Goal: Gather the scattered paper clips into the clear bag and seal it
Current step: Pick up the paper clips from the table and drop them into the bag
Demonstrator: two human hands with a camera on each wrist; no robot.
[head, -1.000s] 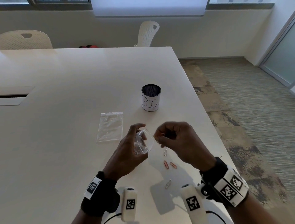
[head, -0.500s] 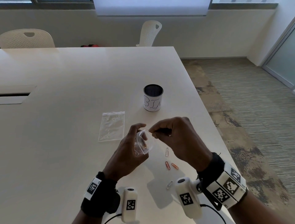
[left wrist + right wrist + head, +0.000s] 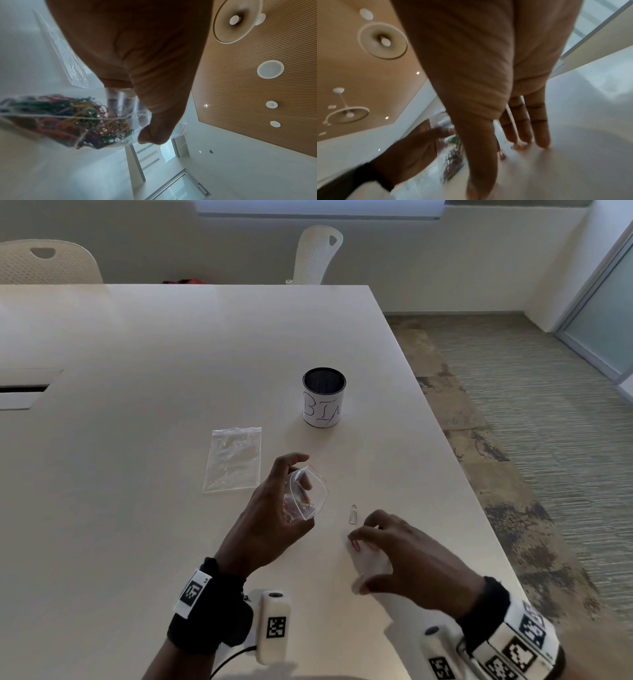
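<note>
My left hand (image 3: pixel 291 477) holds a small clear bag (image 3: pixel 308 496) upright above the table, its mouth gaping toward the right. In the left wrist view the bag (image 3: pixel 68 119) is packed with several coloured paper clips, my thumb (image 3: pixel 154 132) pressed on its side. My right hand (image 3: pixel 394 556) is down on the table, fingers spread. Its fingertips (image 3: pixel 541 142) touch loose clips: a red clip (image 3: pixel 356 544) lies at the fingertips. A silver clip (image 3: pixel 352 513) lies free just beyond the hand. Any clip under the palm is hidden.
A second, flat clear bag (image 3: pixel 233 458) lies left of my left hand. A mesh cup marked BIN (image 3: pixel 323 397) stands behind. The table's right edge (image 3: pixel 479 508) runs close to my right hand. Two white chairs (image 3: pixel 318 254) stand at the far side.
My right hand has left the bag's mouth and dropped to the table onto the loose clips. The left hand still holds the bag in about the same place.
</note>
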